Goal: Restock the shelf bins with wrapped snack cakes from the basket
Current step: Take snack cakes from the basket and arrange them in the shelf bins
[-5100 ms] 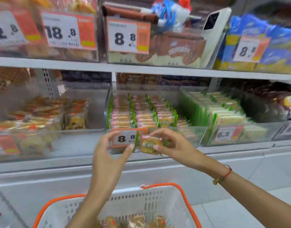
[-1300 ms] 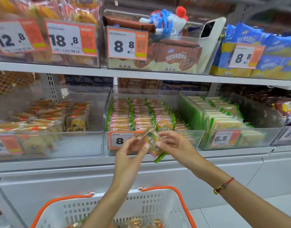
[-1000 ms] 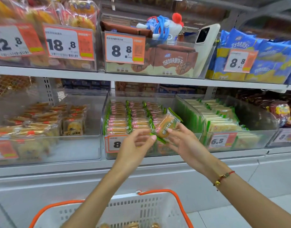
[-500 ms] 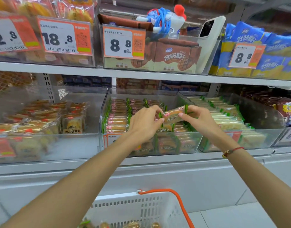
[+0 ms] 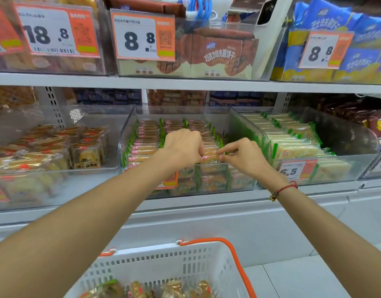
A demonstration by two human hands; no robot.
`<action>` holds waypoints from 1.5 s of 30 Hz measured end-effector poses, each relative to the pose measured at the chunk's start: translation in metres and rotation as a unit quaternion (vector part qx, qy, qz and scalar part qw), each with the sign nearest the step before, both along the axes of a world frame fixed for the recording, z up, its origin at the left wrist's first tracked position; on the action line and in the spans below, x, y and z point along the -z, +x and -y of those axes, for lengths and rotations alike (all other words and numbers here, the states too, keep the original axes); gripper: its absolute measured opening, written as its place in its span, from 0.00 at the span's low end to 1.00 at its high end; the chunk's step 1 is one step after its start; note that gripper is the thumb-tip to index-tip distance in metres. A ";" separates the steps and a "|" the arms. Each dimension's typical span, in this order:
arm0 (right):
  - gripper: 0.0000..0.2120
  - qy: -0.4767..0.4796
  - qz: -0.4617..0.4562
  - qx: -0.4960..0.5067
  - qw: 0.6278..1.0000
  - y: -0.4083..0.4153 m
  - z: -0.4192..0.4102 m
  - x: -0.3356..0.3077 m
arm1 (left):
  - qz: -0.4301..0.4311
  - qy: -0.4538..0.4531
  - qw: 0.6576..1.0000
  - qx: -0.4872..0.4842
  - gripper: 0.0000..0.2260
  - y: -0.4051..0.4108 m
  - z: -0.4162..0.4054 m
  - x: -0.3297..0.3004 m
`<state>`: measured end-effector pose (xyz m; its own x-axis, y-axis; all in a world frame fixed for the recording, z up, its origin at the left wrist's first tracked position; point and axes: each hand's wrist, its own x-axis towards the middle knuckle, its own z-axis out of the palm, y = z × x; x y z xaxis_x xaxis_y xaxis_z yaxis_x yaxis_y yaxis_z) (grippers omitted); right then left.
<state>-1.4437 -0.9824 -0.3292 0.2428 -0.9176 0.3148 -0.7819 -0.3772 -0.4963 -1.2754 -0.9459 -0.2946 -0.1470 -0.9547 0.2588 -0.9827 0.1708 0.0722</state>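
Head view: shop shelving, two tiers of clear plastic bins with orange-and-white price tags, white base panel below, pale floor tile at 4 o'clock. The middle clear bin point(image 5: 245, 134) on the lower tier holds neat rows of green-edged wrapped snack cakes. Both arms reach over its front wall. The left hand point(image 5: 183, 147) has its fingers curled down onto one snack cake point(image 5: 211, 157) at the front of the right-hand row; the right hand point(image 5: 243, 155) pinches the same wrapper's other end between thumb and forefinger — the cake sits at or just above row level, and I cannot tell if it is fully seated. The white basket point(image 5: 163, 261) with orange handle is at 6 o'clock, more wrapped cakes in its bottom. Risks, as judgement: the slick wrapper may slip and land crooked, tipping the neighbouring standing cakes; pressing hard may crush it; a forearm could catch the price tag point(image 5: 170, 179) — or the bin front.
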 end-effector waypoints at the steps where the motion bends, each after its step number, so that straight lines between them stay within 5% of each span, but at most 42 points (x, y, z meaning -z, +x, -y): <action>1: 0.06 0.001 0.006 -0.001 1.000 0.000 0.000 0.002 | 0.008 0.003 1.000 -0.002 0.07 -0.001 0.000 0.000; 6: 0.08 -0.004 -0.005 -0.017 1.000 -0.007 -0.004 0.002 | 0.002 0.009 1.000 0.008 0.11 -0.002 -0.004 -0.003; 13: 0.08 -0.200 0.051 -0.062 0.976 -0.010 -0.052 0.011 | -0.194 -0.155 0.969 0.010 0.11 0.016 -0.079 0.027; 19: 0.11 -0.005 0.008 -0.103 0.995 0.000 -0.075 0.088 | -0.308 -0.063 0.947 -0.059 0.10 0.047 -0.135 0.109; 23: 0.18 0.177 -0.222 -0.155 0.946 0.010 -0.091 0.146 | -0.320 0.035 0.940 -0.110 0.09 0.061 -0.155 0.182; 27: 0.18 0.350 -0.352 -0.191 0.847 0.019 -0.112 0.208 | -0.272 0.167 0.937 -0.145 0.09 0.073 -0.172 0.250; 29: 0.17 0.385 -0.370 -0.181 0.826 0.020 -0.127 0.238 | -0.214 0.223 0.941 -0.139 0.06 0.080 -0.184 0.280; 34: 0.10 0.235 -0.420 -0.293 0.826 0.014 -0.163 0.298 | -0.081 0.375 0.923 -0.036 0.14 0.095 -0.225 0.358; 38: 0.17 0.168 -0.547 -0.363 0.736 0.009 -0.183 0.318 | -0.052 0.460 0.886 0.005 0.21 0.094 -0.252 0.393; 41: 0.35 0.210 -0.631 -0.343 0.664 0.003 -0.190 0.325 | -0.022 0.476 0.879 0.014 0.23 0.087 -0.259 0.401; 45: 0.24 0.247 -0.582 -0.343 0.695 0.011 -0.185 0.317 | 0.003 0.480 0.877 0.028 0.23 0.085 -0.259 0.400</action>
